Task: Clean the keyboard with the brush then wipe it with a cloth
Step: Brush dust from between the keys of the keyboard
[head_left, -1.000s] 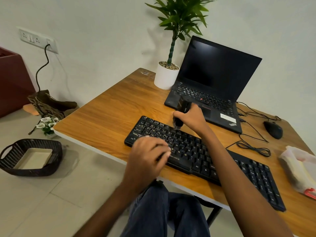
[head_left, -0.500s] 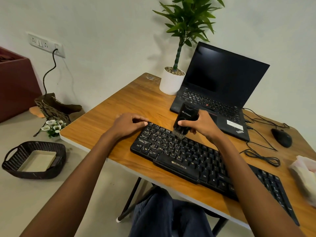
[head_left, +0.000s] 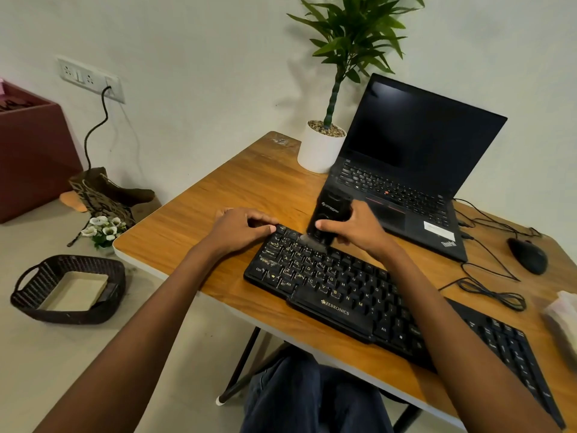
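Head view, looking down over both forearms. Black keyboard (head_left: 359, 295) lies slantwise on the wooden worktop (head_left: 249, 189), near its front edge. Its right end runs toward the lower right corner of the frame, and the right forearm crosses over part of its middle.

Right-hand grip (head_left: 356, 228) is wrapped round a black brush (head_left: 331, 209), thumb on the near face, fingers behind and out of sight. The brush stands nearly upright, leaning a little. Its bristles (head_left: 312, 243) are down on the top rows at the keyboard's left part. They are smeared by blur, so the exact keys cannot be made out. White lettering on the brush body is unreadable.

Left-hand grip (head_left: 240, 229) sits at the keyboard's far left corner, fingers curled under, thumb tip against the corner. Whether it pinches the edge or only presses on it, cannot tell.

A pale bundle (head_left: 562, 317) lies at the right, cut off by the frame edge. Cannot tell whether it is the cloth.

Behind the keyboard is an open laptop (head_left: 415, 142) with a dark screen, and a white plant pot (head_left: 318, 151) just beside its left side. A mouse (head_left: 527, 256) and a loose cable coil (head_left: 493, 295) lie to the right. On the floor at left sits a dark woven basket (head_left: 78, 260) holding a pale tray.
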Demonstrator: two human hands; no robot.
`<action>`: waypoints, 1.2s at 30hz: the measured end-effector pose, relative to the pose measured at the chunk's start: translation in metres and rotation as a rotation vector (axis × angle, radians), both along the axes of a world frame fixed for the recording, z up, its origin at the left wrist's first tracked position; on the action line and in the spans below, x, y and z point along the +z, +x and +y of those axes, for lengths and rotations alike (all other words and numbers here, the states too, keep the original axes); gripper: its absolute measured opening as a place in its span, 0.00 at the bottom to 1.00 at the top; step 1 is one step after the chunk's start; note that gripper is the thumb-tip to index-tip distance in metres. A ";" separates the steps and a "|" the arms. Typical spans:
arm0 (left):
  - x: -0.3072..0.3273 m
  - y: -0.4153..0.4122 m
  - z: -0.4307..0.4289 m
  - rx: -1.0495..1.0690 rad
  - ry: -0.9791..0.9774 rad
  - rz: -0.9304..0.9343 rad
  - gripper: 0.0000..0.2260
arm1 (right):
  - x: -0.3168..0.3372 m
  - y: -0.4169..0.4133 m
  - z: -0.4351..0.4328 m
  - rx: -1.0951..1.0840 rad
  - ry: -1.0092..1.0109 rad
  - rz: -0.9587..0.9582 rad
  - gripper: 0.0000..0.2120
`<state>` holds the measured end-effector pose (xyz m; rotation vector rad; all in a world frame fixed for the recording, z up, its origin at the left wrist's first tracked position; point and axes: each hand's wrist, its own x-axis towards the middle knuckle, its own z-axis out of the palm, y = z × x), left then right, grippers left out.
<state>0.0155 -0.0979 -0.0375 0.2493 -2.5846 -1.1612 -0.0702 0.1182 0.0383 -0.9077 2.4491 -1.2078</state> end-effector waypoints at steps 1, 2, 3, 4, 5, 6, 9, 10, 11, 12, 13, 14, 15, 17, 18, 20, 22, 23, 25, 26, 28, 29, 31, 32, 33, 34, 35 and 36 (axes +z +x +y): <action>0.001 0.001 0.001 0.002 0.004 -0.001 0.09 | 0.004 -0.001 0.009 -0.011 0.039 0.020 0.12; 0.003 0.001 0.002 0.000 0.002 0.000 0.09 | 0.008 -0.002 0.016 -0.012 0.069 0.037 0.12; 0.004 0.002 0.003 0.001 0.000 0.000 0.09 | 0.011 -0.003 0.019 -0.005 0.091 0.048 0.11; 0.003 0.002 0.003 -0.001 0.005 -0.001 0.09 | 0.013 -0.003 0.019 0.005 0.103 0.051 0.11; 0.003 0.002 0.003 -0.007 0.013 -0.001 0.08 | 0.014 -0.003 0.017 0.016 0.102 0.048 0.12; 0.002 0.002 0.001 -0.017 0.027 -0.005 0.06 | 0.013 -0.001 0.011 0.028 0.087 0.040 0.13; 0.000 0.002 -0.002 -0.039 0.059 -0.020 0.06 | 0.003 0.005 -0.015 0.081 -0.017 -0.007 0.12; -0.001 0.001 -0.002 -0.041 0.063 -0.017 0.07 | 0.000 0.006 -0.022 0.090 -0.054 -0.031 0.11; -0.001 0.000 -0.002 -0.040 0.066 -0.014 0.08 | -0.003 0.006 -0.027 0.098 -0.081 -0.049 0.10; -0.001 0.000 -0.002 -0.040 0.069 -0.011 0.09 | -0.005 0.004 -0.030 0.104 -0.098 -0.059 0.09; -0.001 0.000 -0.001 -0.039 0.071 -0.007 0.09 | -0.006 0.002 -0.031 0.108 -0.104 -0.059 0.09; -0.002 0.000 -0.002 -0.039 0.075 -0.006 0.09 | -0.007 0.000 -0.033 0.109 -0.100 -0.041 0.10; -0.002 0.000 -0.003 -0.039 0.078 -0.008 0.09 | -0.007 -0.003 -0.034 0.105 -0.084 0.003 0.11; -0.001 0.000 -0.002 -0.028 0.066 -0.015 0.07 | -0.008 -0.005 -0.040 0.101 -0.039 0.124 0.14; -0.001 0.000 -0.001 -0.019 0.041 -0.012 0.06 | -0.007 -0.004 -0.043 0.121 -0.026 0.161 0.16; 0.000 0.002 0.001 -0.009 0.034 -0.014 0.07 | -0.005 -0.002 -0.048 0.183 -0.015 0.125 0.16; 0.002 0.004 0.001 -0.021 0.073 -0.012 0.05 | -0.001 -0.002 -0.049 0.206 -0.026 -0.027 0.17; 0.003 0.005 0.001 -0.029 0.080 -0.013 0.03 | 0.000 -0.003 -0.048 0.208 -0.031 -0.077 0.17; 0.002 0.004 0.001 -0.037 0.068 -0.007 0.03 | -0.001 -0.004 -0.050 0.200 -0.025 -0.028 0.17; 0.002 0.004 0.002 -0.034 0.059 -0.013 0.03 | -0.002 -0.005 -0.054 0.190 -0.016 0.034 0.17; 0.001 0.003 0.001 -0.031 0.062 -0.012 0.03 | -0.003 -0.004 -0.061 0.164 -0.001 0.144 0.18; 0.001 0.004 0.001 -0.033 0.075 -0.011 0.04 | -0.003 -0.003 -0.063 0.161 0.002 0.167 0.18; 0.000 0.003 0.000 -0.035 0.093 -0.009 0.04 | -0.001 -0.001 -0.063 0.188 -0.002 0.124 0.18; 0.000 0.002 0.000 -0.025 0.084 -0.002 0.04 | 0.000 -0.001 -0.061 0.212 -0.007 0.069 0.17; 0.000 0.001 0.001 0.002 0.062 0.005 0.04 | 0.002 -0.002 -0.058 0.235 -0.009 0.013 0.17; 0.000 0.002 0.002 0.030 0.036 0.004 0.06 | 0.004 -0.003 -0.054 0.246 -0.008 -0.025 0.16; 0.001 0.002 0.002 0.044 0.020 0.001 0.07 | 0.004 -0.004 -0.051 0.243 -0.003 -0.025 0.16; 0.001 0.002 0.002 0.043 0.021 0.004 0.07 | 0.003 -0.005 -0.049 0.227 0.000 0.010 0.15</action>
